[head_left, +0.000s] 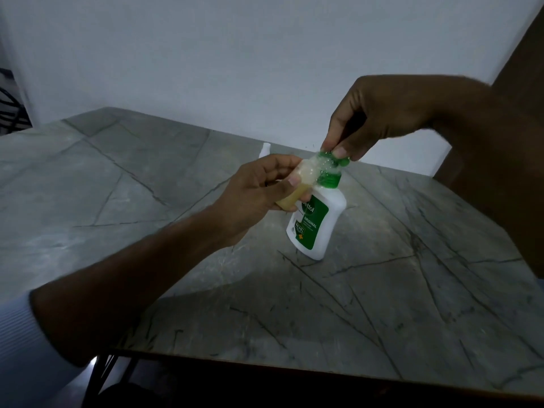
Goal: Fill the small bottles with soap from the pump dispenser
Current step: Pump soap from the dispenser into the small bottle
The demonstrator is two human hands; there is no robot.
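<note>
Your left hand (pixel 259 189) grips the small bottle (pixel 297 187), tilted at the dispenser's (pixel 316 225) spout; your right hand (pixel 379 119) reaches down, fingertips pinching the green pump (pixel 334 161); dispenser on the surface (pixel 382 290).

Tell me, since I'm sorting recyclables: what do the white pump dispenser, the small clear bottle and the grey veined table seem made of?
White pump dispenser: opaque glossy plastic, probably, with a printed green label and green pump top. Small clear bottle: see-through plastic by the look, yellowish soap showing inside. Grey veined table: looks like marble or a marble-print laminate, smooth with a soft sheen; which one is unclear.
</note>
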